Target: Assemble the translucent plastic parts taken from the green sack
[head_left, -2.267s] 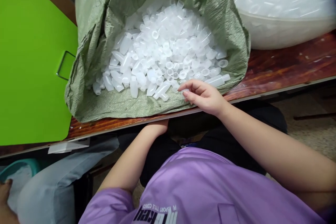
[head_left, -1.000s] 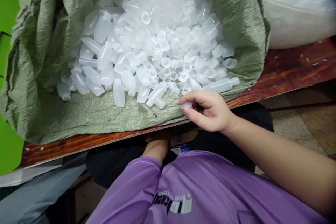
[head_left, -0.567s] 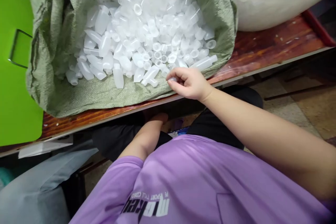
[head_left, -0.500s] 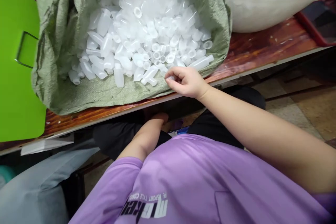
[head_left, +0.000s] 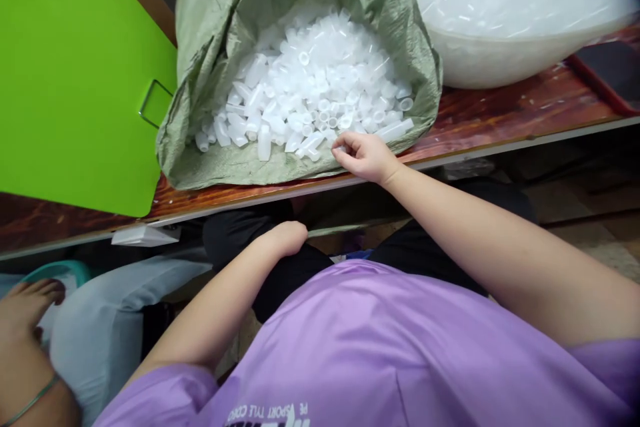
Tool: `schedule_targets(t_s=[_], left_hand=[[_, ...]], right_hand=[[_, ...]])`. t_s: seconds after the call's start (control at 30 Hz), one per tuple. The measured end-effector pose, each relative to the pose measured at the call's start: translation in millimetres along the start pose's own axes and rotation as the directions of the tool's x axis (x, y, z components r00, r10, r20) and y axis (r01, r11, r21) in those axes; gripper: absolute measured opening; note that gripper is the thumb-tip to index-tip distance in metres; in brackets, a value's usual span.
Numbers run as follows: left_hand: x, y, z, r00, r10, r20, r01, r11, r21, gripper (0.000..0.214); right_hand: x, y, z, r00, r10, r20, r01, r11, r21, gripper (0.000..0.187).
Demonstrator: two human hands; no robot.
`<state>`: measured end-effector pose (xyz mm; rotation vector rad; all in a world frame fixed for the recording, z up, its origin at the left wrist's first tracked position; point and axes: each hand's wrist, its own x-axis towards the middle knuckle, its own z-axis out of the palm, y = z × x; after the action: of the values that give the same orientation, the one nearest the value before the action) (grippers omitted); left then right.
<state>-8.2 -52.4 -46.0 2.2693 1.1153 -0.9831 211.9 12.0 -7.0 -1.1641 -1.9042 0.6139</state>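
My right hand (head_left: 367, 157) rests at the front edge of an open green woven sack (head_left: 295, 177), its fingers curled in a pinch. Whatever lies between the fingertips is too small to make out. Just beyond them spreads a heap of translucent white plastic tube pieces (head_left: 325, 87), some with round open ends and some with slanted flat ends. Below the table edge, my left hand (head_left: 291, 237) is by my dark-trousered knee. Its fingers are bent down out of sight.
A bright green board (head_left: 75, 80) with a metal handle stands left of the sack. At the right, a bulging clear bag (head_left: 495, 60) full of white pieces sits on the red-brown table (head_left: 480, 120). Another person's hand (head_left: 30, 300) shows at lower left, above a teal basin (head_left: 77, 270).
My left hand has come back from under the table edge toward my knee. The view has shifted, bringing another person's hand into sight at lower left. My right hand keeps its pinch by the sack's edge.
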Motion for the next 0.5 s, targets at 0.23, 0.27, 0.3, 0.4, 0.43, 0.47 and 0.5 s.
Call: schedule_targets(t_s=[0.23, 0.27, 0.3, 0.4, 0.43, 0.47, 0.5], left_hand=[[-37, 8, 5.9, 0.995, -0.097, -0.019, 0.097, 0.995, -0.011, 0.027], [-33, 10, 6.2, 0.992, -0.124, -0.018, 0.124, 0.992, -0.022, 0.027], [-26, 13, 5.9, 0.988, -0.156, -0.014, 0.156, 0.987, -0.031, 0.027], [11, 30, 1.6, 0.970, -0.240, 0.033, 0.241, 0.969, -0.045, 0.046], [26, 38, -0.3, 0.968, -0.246, 0.060, 0.249, 0.968, -0.046, 0.049], [41, 46, -1.8, 0.970, -0.228, 0.081, 0.232, 0.971, -0.049, 0.047], [55, 55, -2.7, 0.976, -0.197, 0.095, 0.202, 0.978, -0.056, 0.041]], right_hand=[[-1, 0, -1, 1.000, 0.009, -0.001, -0.009, 1.000, -0.019, 0.021], [-1, 0, -1, 1.000, 0.012, -0.001, -0.012, 1.000, -0.016, 0.022], [-2, 0, -1, 1.000, 0.015, -0.001, -0.015, 1.000, -0.012, 0.022], [-2, 0, -1, 1.000, 0.021, -0.007, -0.021, 1.000, -0.010, 0.022], [-2, -1, -1, 1.000, 0.021, -0.011, -0.022, 1.000, -0.013, 0.022], [-2, -1, -1, 1.000, 0.021, -0.015, -0.022, 1.000, -0.017, 0.022], [-2, -2, -1, 1.000, 0.022, -0.018, -0.023, 0.999, -0.022, 0.022]])
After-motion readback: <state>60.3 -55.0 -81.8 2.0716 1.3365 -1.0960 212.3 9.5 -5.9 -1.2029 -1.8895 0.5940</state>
